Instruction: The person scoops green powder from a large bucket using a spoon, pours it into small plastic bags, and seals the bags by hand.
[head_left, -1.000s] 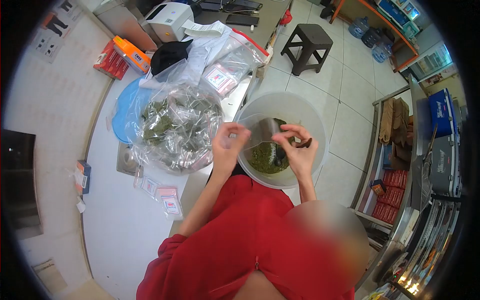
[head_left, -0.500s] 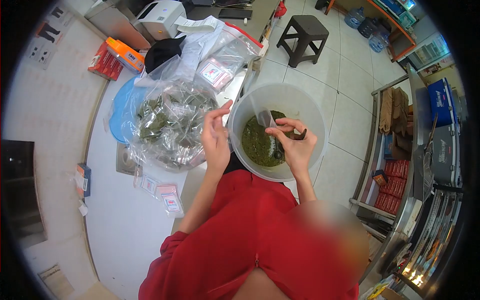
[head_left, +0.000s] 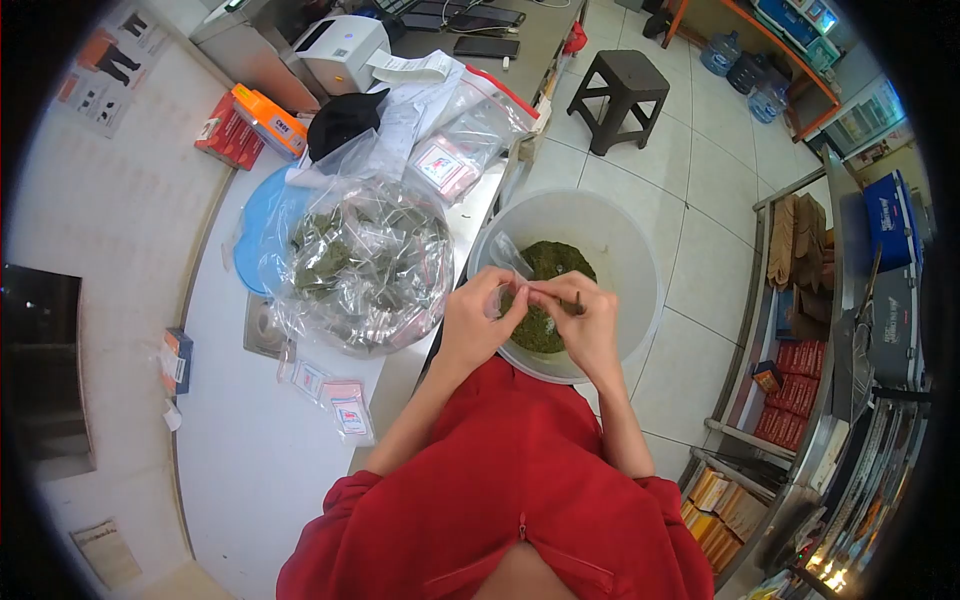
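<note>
My left hand [head_left: 478, 318] and my right hand [head_left: 582, 318] meet over a large translucent bucket [head_left: 646, 290], fingertips pinched close together. Between them is a small clear plastic bag [head_left: 511, 257], its edge gripped by both hands; part of it is hidden by my fingers. A thin dark handle [head_left: 580, 299], perhaps a spoon's, also pokes out of my right hand's fingers. Green, crumbly dried material [head_left: 560, 261] covers the bucket's bottom below my hands. Left of the bucket, a big clear bag [head_left: 375, 265] on the white table holds many small filled packets.
On the white table [head_left: 250, 450] lie labelled packets [head_left: 350, 412], a blue lid [head_left: 258, 225], papers and a zip bag [head_left: 450, 165]. A label printer [head_left: 343, 52] stands behind. A dark stool [head_left: 622, 95] is beyond the bucket, and a metal shelf [head_left: 745, 395] stands at right.
My left hand, raised with fingers apart beside the bucket, has come right to meet my right hand at the small bag. The view has shifted slightly, so the scene sits lower and further right.
</note>
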